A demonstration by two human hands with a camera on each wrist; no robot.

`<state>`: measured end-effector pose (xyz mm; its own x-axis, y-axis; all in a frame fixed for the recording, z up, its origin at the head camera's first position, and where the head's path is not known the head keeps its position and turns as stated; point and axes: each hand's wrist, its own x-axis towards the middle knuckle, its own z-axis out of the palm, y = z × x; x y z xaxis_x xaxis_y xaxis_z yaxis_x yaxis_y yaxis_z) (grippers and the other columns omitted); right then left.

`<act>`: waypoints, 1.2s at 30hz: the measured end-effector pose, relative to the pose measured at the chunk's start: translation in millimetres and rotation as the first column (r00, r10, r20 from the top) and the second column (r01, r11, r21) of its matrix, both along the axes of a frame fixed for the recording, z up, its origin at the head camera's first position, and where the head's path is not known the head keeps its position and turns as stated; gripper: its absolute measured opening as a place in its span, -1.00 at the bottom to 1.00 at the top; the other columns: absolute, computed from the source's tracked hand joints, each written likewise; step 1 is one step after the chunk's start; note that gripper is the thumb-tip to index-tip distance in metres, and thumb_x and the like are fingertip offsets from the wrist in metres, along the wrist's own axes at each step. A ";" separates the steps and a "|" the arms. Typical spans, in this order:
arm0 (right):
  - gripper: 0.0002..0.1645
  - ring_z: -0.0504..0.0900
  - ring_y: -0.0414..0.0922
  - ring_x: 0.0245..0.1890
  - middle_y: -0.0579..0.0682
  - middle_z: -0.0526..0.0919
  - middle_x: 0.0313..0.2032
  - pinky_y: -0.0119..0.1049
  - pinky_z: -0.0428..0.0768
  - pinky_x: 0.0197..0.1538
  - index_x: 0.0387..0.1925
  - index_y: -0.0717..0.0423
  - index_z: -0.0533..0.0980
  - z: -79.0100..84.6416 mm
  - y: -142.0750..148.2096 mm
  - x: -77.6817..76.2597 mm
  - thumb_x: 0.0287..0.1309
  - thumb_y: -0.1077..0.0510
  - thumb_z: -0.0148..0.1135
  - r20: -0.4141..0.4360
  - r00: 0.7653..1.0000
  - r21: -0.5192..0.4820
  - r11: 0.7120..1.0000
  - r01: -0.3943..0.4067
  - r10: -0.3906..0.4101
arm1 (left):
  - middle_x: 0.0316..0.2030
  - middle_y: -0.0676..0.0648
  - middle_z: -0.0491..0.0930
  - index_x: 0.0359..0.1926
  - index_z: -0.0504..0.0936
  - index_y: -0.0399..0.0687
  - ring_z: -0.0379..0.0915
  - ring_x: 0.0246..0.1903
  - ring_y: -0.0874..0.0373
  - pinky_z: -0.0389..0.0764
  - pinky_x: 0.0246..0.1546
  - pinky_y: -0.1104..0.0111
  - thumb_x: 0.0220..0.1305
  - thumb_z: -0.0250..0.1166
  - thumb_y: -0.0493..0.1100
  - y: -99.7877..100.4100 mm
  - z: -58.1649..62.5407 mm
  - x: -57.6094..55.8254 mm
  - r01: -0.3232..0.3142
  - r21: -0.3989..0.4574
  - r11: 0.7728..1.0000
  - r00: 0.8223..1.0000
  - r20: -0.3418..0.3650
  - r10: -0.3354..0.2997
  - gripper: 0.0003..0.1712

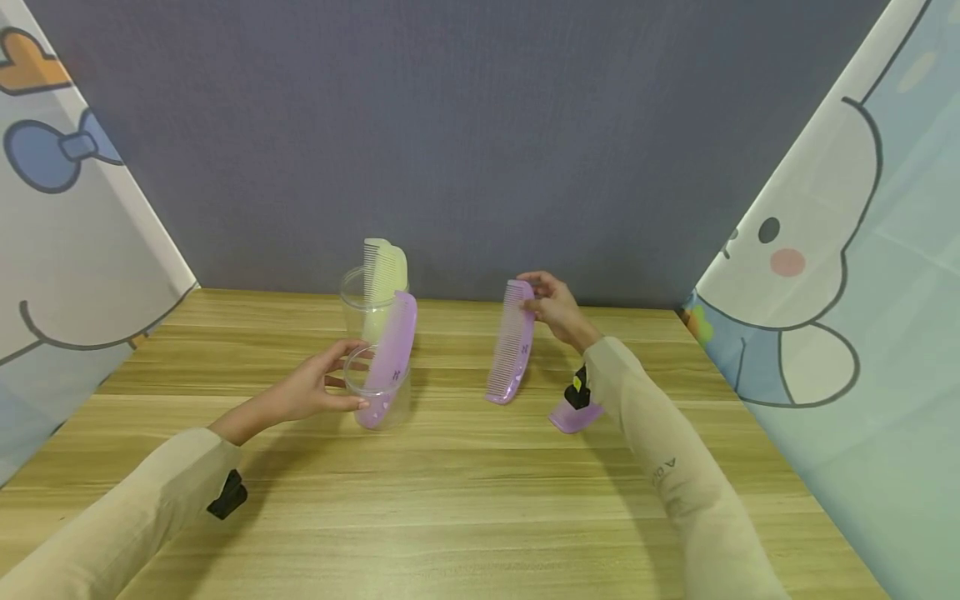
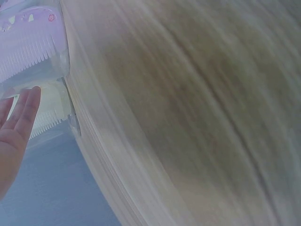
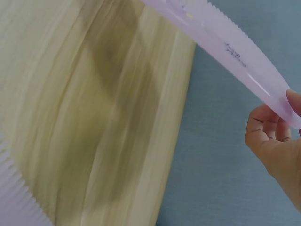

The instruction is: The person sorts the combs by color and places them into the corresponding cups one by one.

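Note:
My left hand [image 1: 318,385] is around the near clear plastic cup [image 1: 400,408], thumb at its front and fingers along its far side. A purple comb [image 1: 393,346] leans upright in that cup. Just behind stands a second clear cup [image 1: 351,304] holding yellow combs [image 1: 386,271]. In the left wrist view, fingers [image 2: 26,110] reach between the two cups. My right hand [image 1: 555,307] pinches another purple comb [image 1: 512,342] by its upper end, teeth facing left; the right wrist view shows the thumb on this comb [image 3: 235,56].
Another purple comb [image 1: 576,417] lies on the wooden table [image 1: 450,500], partly hidden by the right sleeve [image 1: 660,450]. A dark grey panel [image 1: 480,150] rises behind the table. Cartoon-printed panels [image 1: 810,275] flank both sides.

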<state>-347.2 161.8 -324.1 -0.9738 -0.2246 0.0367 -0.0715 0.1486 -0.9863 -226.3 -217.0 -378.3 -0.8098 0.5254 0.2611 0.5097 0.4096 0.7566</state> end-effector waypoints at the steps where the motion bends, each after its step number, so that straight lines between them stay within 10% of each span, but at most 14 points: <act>1: -0.46 0.45 -0.09 -0.13 0.03 0.42 -0.10 -0.30 0.61 -0.17 0.13 0.15 0.31 1.4 -0.6 0.8 0.10 0.49 0.06 0.001 1.000 -0.004 1.000 0.002 -0.002 | 0.20 -0.30 0.31 0.25 0.15 -0.23 0.32 0.11 -0.29 0.58 -0.14 0.15 -0.04 0.43 -0.17 -0.1 -0.2 0.0 0.000 0.001 1.000 1.000 0.000 0.000 -0.11; 36: -0.47 0.56 -0.15 -0.26 0.01 0.56 -0.22 -0.38 0.61 -0.24 0.07 0.19 0.39 52.4 -51.2 44.4 0.01 0.52 0.13 -0.249 0.961 -0.211 0.975 0.067 -0.120 | 0.18 -0.29 0.32 0.26 0.14 -0.19 0.31 0.11 -0.30 0.59 -0.14 0.13 -0.04 0.43 -0.15 -0.5 -0.4 -1.2 -0.010 -0.019 1.000 1.000 -0.003 0.010 -0.11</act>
